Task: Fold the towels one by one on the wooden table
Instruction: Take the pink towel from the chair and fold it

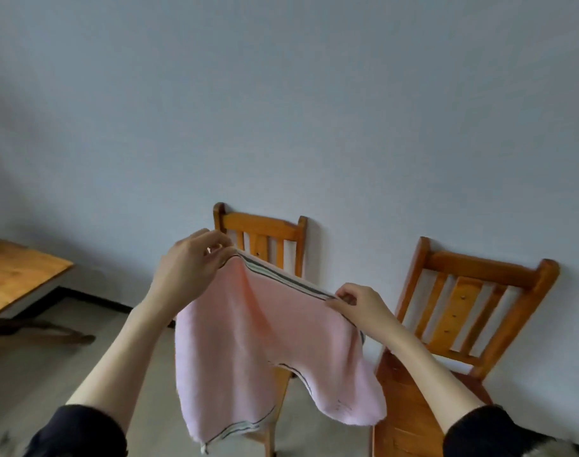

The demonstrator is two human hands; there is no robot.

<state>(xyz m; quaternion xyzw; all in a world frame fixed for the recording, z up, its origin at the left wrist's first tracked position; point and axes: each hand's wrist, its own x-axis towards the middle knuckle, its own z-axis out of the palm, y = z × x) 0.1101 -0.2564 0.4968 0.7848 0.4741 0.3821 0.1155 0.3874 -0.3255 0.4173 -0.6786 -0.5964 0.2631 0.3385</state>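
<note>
Pink towel (274, 351) held up in the air at centre frame, lower half of the picture; top edge with its grey and white stripes runs from upper left down to the right, stretched between the two hands; the body hangs in soft folds below, a second striped edge visible along the bottom left corner.

Left hand (189, 265) at centre frame, slightly left; thumb and fingers curled, pinching the towel's upper left corner; forearm bare, dark sleeve at the lower left edge of the frame.

Right hand (357, 308) right of centre, lower than the left; fingertips pressed together on the striped edge, pinching the towel's upper right corner; forearm bare, dark sleeve at the lower right.

Wooden table (20, 275) at the left edge of the frame, mid-height, only a corner in view; well apart from the towel; the towel does not touch it.

Two wooden chairs against the wall; one chair (265, 239) directly behind the towel, its slatted back showing above the striped edge, its legs showing below the cloth; the other chair (463, 308) at the right of the frame, tilted in the wide-angle view, its seat passing behind the right forearm.

Pale blue-grey wall (281, 94) fills the upper half of the frame; grey floor (50, 367) at lower left; dark skirting along the foot of the wall behind the table.
</note>
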